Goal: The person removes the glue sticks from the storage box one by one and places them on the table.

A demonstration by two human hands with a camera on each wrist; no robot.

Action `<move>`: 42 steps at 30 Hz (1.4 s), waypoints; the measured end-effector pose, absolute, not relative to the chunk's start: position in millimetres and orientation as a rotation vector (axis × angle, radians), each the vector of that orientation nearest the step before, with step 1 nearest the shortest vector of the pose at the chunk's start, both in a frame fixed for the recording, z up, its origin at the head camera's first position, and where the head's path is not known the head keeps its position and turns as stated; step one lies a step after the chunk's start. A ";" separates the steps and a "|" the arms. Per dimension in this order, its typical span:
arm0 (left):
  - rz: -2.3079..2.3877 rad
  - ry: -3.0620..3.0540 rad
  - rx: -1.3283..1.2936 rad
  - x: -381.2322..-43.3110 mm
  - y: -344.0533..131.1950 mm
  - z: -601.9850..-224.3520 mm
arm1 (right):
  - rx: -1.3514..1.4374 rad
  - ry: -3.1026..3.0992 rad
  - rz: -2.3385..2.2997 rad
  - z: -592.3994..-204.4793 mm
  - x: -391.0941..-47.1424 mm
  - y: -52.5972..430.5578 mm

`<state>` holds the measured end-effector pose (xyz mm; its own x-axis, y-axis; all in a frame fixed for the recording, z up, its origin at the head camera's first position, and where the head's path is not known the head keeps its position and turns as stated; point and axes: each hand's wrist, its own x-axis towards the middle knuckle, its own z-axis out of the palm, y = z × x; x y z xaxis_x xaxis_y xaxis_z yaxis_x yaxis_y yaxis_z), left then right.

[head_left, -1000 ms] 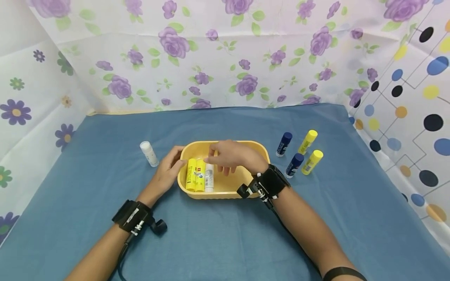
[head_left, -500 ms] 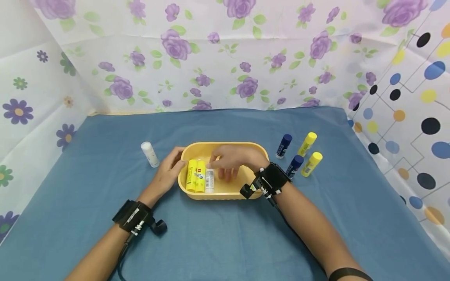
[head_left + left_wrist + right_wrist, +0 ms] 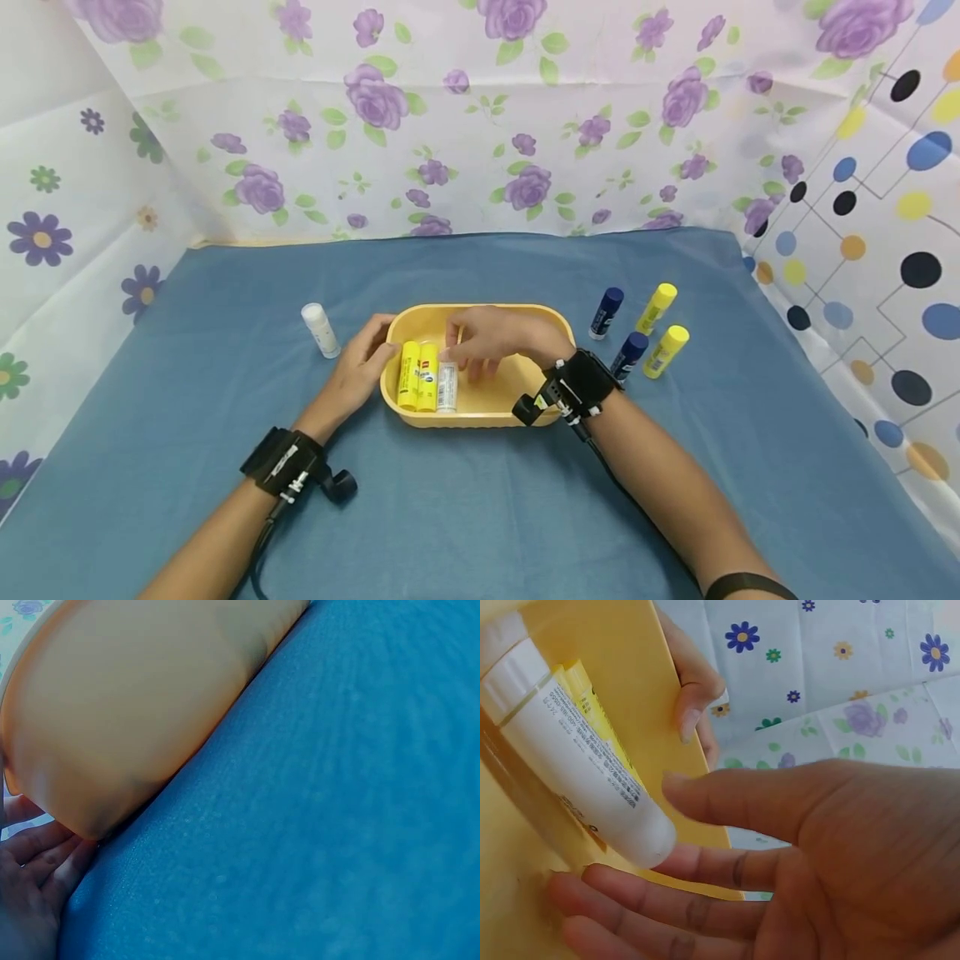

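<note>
My left hand (image 3: 358, 367) grips the left end of a yellow plastic basket (image 3: 480, 419), thumb over the rim and fingers against the outside wall. Inside, at the left, two yellow glue sticks (image 3: 417, 379) lie side by side, with a white glue stick (image 3: 447, 387) along their right. Over the basket reaches my right hand (image 3: 491, 337), its fingers extended around the far end of the white stick. In the right wrist view, the index finger (image 3: 705, 864) touches or nearly touches that end, while the thumb (image 3: 727, 799) stands apart from it.
Left of the basket a white glue stick (image 3: 321, 331) stands on the blue cloth (image 3: 465, 517). On the right stand two dark blue glue sticks (image 3: 606, 312) and two yellow-capped ones (image 3: 666, 352). Patterned sheets (image 3: 450, 125) rise around the table. Cables run along both forearms.
The right hand has shifted slightly at the white stick's far end, its fingers changing their spread a little. The left hand and all the glue sticks stay in place.
</note>
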<state>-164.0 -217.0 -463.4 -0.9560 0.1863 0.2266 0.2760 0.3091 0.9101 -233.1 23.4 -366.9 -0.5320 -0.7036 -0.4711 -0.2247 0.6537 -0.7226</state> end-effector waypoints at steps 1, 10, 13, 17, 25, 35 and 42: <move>-1.754 -2.473 -0.438 -164.3 -216.7 -462.9 | -0.726 2.085 -0.789 -367.0 -233.3 23.9; -1.790 -2.445 -0.461 -169.4 -213.3 -462.2 | -0.776 2.089 -0.883 -362.8 -234.7 26.3; -1.780 -2.451 -0.455 -169.1 -214.3 -461.5 | -0.835 2.086 -0.875 -361.1 -234.5 26.3; -1.771 -2.451 -0.456 -168.8 -215.6 -461.2 | -0.898 2.098 -0.861 -357.7 -232.8 27.2; -1.764 -2.459 -0.436 -167.2 -216.0 -460.9 | -1.052 2.204 -0.808 -329.1 -219.1 29.5; -1.806 -2.431 -0.449 -166.1 -216.6 -462.5 | -1.265 2.344 -0.833 -279.0 -206.8 22.1; -1.805 -2.439 -0.457 -164.9 -217.8 -464.5 | -1.330 2.414 -0.834 -259.2 -200.5 2.5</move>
<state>-164.9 -217.8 -464.5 -0.9529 0.1935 0.2336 0.2799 0.2646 0.9228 -200.5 2.5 -259.2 -0.5467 -0.8361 0.0454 -0.6860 0.4161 -0.5969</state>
